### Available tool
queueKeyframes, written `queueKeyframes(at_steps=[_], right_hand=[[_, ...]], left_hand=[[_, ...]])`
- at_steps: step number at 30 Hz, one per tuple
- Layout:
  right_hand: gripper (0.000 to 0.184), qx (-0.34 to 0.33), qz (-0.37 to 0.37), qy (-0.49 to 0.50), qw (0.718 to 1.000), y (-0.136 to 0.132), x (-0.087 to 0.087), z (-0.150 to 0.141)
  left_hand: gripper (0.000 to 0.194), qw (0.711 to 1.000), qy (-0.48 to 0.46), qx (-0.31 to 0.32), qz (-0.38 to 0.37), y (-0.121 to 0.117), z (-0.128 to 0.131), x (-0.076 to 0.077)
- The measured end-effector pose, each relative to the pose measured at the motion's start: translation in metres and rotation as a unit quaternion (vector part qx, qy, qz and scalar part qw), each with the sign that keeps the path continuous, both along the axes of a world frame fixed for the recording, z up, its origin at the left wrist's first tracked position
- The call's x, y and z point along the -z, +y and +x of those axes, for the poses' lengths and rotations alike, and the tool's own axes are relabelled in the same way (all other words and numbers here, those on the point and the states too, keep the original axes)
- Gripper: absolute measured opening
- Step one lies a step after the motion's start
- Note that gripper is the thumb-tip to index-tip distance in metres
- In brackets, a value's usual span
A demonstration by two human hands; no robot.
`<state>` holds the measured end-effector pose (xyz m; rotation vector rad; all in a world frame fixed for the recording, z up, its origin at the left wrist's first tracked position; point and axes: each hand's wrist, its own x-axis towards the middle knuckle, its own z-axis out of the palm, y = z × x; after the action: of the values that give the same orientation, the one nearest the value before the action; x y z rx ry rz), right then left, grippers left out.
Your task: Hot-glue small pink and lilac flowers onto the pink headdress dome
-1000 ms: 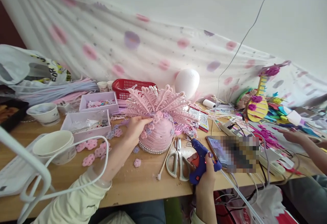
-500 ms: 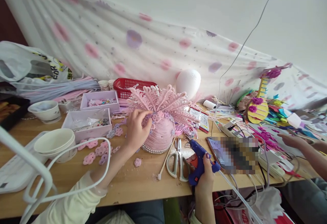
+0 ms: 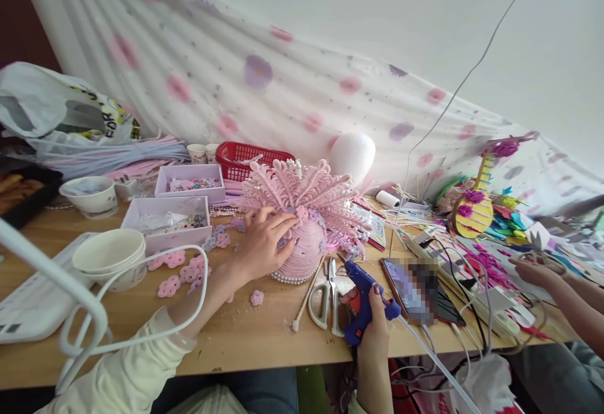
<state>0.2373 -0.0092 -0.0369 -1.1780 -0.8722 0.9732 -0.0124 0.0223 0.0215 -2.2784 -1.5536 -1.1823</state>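
A pink headpiece (image 3: 302, 253) with looped feather-like plumes of fuzzy stems and a pearl-trimmed rim stands on the table. My left hand (image 3: 267, 238) lies against its left front, fingers stretched over the small pink and purple flowers and thumb apart. Whatever is under those fingertips is hidden. In my right hand (image 3: 375, 332) is a blue glue gun (image 3: 361, 294), its nozzle pointing up and left toward the headpiece, with a clear glue stick trailing from its back. Scissors (image 3: 325, 301) and a thin stick lie between the gun and the headpiece. Loose fuzzy flowers (image 3: 170, 286) are at the left.
White cable (image 3: 202, 275) loops over my left forearm. Paper cups (image 3: 111, 257), lilac boxes (image 3: 170, 209) and a red basket (image 3: 226, 162) stand left and behind. A phone (image 3: 401, 291) and power strip (image 3: 491, 307) lie right. Another person's hands (image 3: 542, 275) hold scissors at the far right.
My left hand has gone from a pinch at the flowers to stretched fingers lying over them. The glue gun stays in my right hand, shifted slightly left. The view has shifted a little.
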Motion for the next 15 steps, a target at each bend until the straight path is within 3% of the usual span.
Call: queueKeyframes(at_steps=[6, 11, 15], right_hand=[[0.053, 0.012, 0.002, -0.006, 1.000, -0.0007, -0.0015, -0.0024], [0.049, 0.006, -0.002, 0.010, 1.000, -0.0032, -0.0048, -0.0044], [0.048, 0.000, -0.011, 0.027, 1.000, -0.0017, -0.0023, -0.0021]], left_hand=[[0.038, 1.000, -0.001, 0.018, 0.010, 0.0058, -0.0056, -0.0004], [0.045, 0.999, 0.011, -0.032, 0.021, 0.0086, -0.0040, 0.0037], [0.041, 0.999, 0.017, -0.030, 0.015, 0.0101, -0.0041, 0.0073]])
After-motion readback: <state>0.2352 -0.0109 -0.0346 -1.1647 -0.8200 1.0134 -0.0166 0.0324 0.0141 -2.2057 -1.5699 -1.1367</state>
